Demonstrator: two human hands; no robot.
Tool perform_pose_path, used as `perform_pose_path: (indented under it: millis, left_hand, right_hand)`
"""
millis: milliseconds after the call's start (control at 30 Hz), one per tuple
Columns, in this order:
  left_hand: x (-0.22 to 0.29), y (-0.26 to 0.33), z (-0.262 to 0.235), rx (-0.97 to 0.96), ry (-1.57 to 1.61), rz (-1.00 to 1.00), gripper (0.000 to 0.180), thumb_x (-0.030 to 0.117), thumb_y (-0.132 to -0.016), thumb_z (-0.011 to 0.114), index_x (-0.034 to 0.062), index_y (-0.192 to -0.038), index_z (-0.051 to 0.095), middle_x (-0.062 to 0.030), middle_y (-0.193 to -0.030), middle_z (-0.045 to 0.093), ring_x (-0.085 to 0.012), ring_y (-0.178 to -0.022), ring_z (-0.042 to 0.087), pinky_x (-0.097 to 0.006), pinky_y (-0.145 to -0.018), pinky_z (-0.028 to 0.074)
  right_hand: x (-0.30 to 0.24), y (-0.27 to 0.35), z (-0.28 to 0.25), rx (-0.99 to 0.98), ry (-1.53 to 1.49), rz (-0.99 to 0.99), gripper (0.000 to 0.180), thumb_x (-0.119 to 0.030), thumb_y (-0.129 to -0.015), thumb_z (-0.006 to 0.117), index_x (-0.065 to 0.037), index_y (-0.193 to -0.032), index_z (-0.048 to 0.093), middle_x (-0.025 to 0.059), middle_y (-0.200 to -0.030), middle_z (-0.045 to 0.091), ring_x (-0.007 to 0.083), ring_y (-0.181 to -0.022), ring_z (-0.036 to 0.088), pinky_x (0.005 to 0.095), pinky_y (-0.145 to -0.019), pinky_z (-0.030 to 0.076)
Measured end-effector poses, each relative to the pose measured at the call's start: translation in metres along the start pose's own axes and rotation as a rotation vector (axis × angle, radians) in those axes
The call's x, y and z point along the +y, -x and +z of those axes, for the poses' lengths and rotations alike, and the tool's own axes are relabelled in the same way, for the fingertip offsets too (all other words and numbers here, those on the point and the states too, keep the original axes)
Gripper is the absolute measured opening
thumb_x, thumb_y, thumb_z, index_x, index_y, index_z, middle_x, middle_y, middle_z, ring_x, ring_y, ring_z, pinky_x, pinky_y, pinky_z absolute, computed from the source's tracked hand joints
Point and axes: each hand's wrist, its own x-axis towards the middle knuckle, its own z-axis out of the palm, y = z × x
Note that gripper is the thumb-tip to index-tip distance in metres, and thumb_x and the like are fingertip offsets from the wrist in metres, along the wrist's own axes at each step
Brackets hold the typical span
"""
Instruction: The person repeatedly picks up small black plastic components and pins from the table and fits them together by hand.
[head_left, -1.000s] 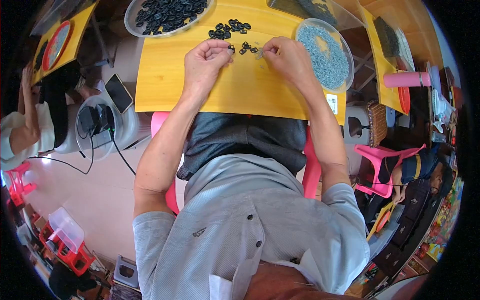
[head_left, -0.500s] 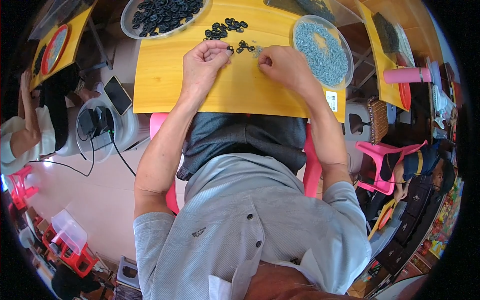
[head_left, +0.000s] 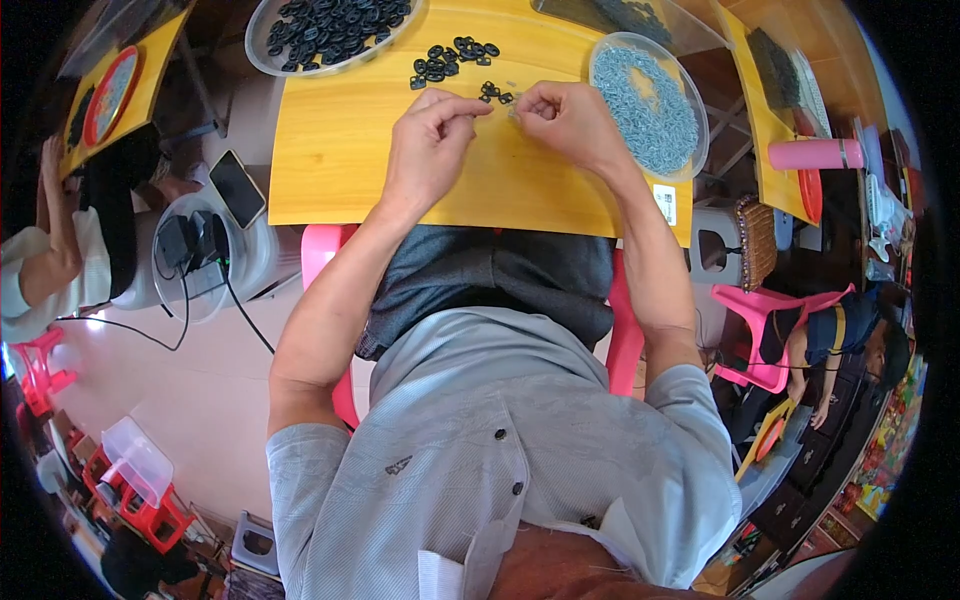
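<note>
My left hand (head_left: 432, 140) and my right hand (head_left: 568, 118) meet over a yellow table (head_left: 330, 160), fingertips pinched close together around a tiny part too small to make out. Just beyond the fingers lies a small heap of black plastic pieces (head_left: 455, 58). A round clear dish of black pieces (head_left: 325, 25) stands at the far left of the table. To the right of my right hand sits a round clear dish of small grey-blue parts (head_left: 648, 95).
A pink plastic chair (head_left: 322, 260) is under me. A stool to the left carries a phone (head_left: 237, 188) and a charger with cables (head_left: 190, 245). Another person (head_left: 50, 250) sits at the left, and one (head_left: 830, 330) at the right. A pink cylinder (head_left: 815, 154) lies on the right table.
Both hands have drawn closer together, the fingertips now nearly touching above the table. The dishes and loose pieces lie as before.
</note>
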Motion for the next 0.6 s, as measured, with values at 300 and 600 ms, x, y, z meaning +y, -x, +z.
perform_pose_path:
  millis: [300,600]
  left_hand:
    - [0.010,0.004,0.007,-0.055,-0.201,-0.001,0.016,0.006,-0.083,0.073,0.0024,-0.098,0.073,-0.0058,-0.086,0.062,-0.0112,-0.070,0.057,-0.024,-0.065,0.047]
    - [0.010,0.001,0.006,-0.066,-0.276,-0.023,0.012,0.008,-0.082,0.074,0.0015,-0.092,0.073,-0.0065,-0.081,0.062,-0.0120,-0.067,0.057,-0.025,-0.063,0.047]
  right_hand:
    - [0.003,0.004,0.009,-0.079,-0.153,-0.070,0.011,-0.008,-0.084,0.069,0.001,-0.090,0.070,-0.0059,-0.069,0.059,0.0015,-0.064,0.049,0.0197,-0.056,0.041]
    - [0.000,0.006,0.014,0.138,0.215,-0.464,0.009,-0.008,-0.082,0.069,-0.002,-0.088,0.069,0.0066,-0.071,0.067,0.0104,-0.061,0.061,0.0259,-0.055,0.047]
